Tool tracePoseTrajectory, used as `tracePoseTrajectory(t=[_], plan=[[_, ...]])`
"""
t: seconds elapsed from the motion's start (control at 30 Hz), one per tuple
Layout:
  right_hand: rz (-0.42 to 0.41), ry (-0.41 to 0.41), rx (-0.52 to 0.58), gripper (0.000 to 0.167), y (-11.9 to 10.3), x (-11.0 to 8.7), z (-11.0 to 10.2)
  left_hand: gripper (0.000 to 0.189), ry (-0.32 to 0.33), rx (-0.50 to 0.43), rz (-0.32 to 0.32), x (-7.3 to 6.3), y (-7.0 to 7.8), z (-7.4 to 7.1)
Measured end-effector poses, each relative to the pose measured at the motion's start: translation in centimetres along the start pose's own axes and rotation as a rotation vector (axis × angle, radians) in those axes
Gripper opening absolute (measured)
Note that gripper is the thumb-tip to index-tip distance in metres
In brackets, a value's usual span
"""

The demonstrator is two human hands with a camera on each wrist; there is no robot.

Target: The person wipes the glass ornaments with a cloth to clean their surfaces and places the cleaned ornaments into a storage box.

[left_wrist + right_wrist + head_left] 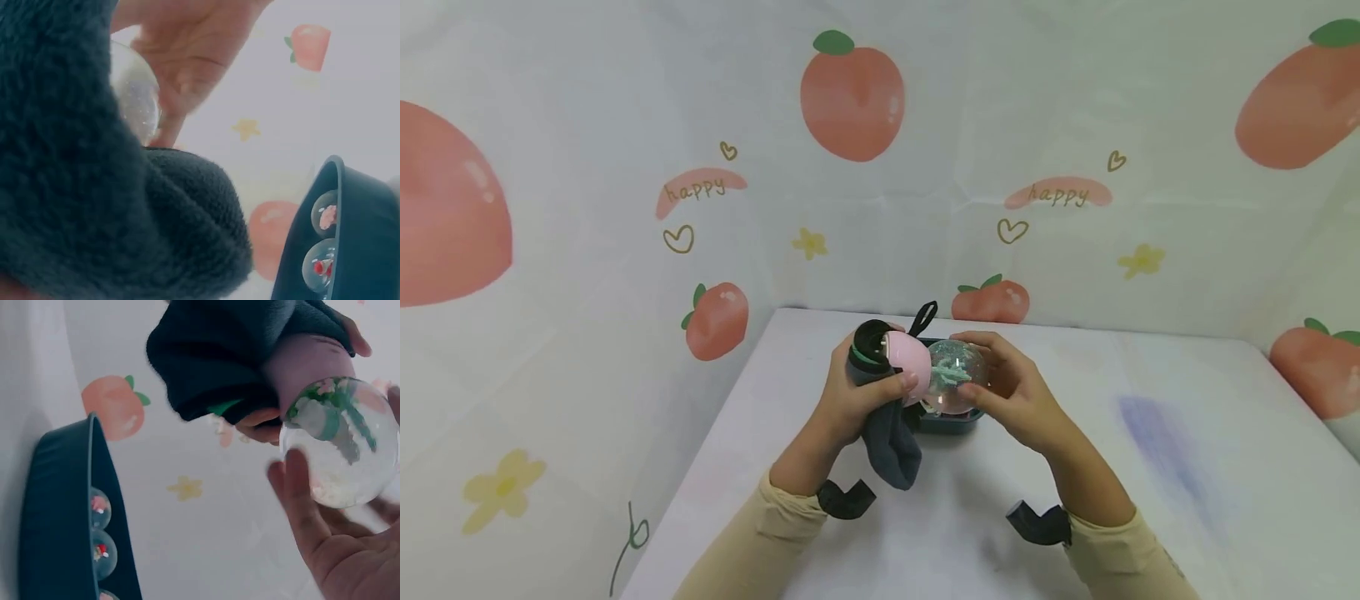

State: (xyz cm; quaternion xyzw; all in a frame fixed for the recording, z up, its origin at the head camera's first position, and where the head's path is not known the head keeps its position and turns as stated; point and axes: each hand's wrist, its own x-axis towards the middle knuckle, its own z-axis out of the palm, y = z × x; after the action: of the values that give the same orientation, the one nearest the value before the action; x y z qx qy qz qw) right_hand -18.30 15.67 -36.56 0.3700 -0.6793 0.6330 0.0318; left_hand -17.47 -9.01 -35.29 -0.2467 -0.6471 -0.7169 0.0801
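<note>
A snow globe (957, 377) with a pink base (908, 358) is held between both hands, lying on its side. My left hand (844, 402) grips the pink base together with a dark fleecy cloth (891, 450) that has a black loop and a green-edged opening. The cloth hangs down below that hand. My right hand (1021, 396) holds the clear dome, thumb and fingers on opposite sides. Inside the dome, the right wrist view shows a pale figure with green and pink bits at its foot. In the left wrist view the cloth (75, 169) hides most of the globe.
Behind the hands stands a dark teal bin (951, 427) on the white table. Several small clear balls with figures inside, such as a red one (320, 265), lie in it. A white cloth backdrop (917, 208) printed with peaches rises behind the table.
</note>
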Motion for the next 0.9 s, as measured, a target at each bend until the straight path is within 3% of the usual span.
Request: tracePoseTrajectory(t=[0.17,0.4,0.57,0.7,0.8,0.9], plan=[[-0.155,0.025,-0.077,0.082,-0.6,0.2,0.7,0.063,0.007,-0.027,-0.065,0.0,0.1,-0.4],[-0.286,0.082,-0.024,0.081,-0.6,0.5,0.9,0.065,0.007,-0.023,-0.055,0.3,0.1,-0.8],[-0.352,0.169,0.063,0.077,-0.8,0.9,0.3,0.065,0.052,-0.063,-0.024,0.6,0.1,-1.1],[-0.305,0.315,0.041,0.079,-0.8,1.1,-0.3,0.068,0.087,-0.098,-0.026,0.6,0.1,-1.3],[-0.196,0.416,-0.045,0.080,-0.7,1.2,-0.5,0.072,0.095,-0.114,-0.020,0.6,0.0,-1.4],[-0.079,0.463,-0.175,0.078,-0.1,1.5,-0.6,0.074,0.100,-0.121,-0.009,0.6,0.0,-1.7]])
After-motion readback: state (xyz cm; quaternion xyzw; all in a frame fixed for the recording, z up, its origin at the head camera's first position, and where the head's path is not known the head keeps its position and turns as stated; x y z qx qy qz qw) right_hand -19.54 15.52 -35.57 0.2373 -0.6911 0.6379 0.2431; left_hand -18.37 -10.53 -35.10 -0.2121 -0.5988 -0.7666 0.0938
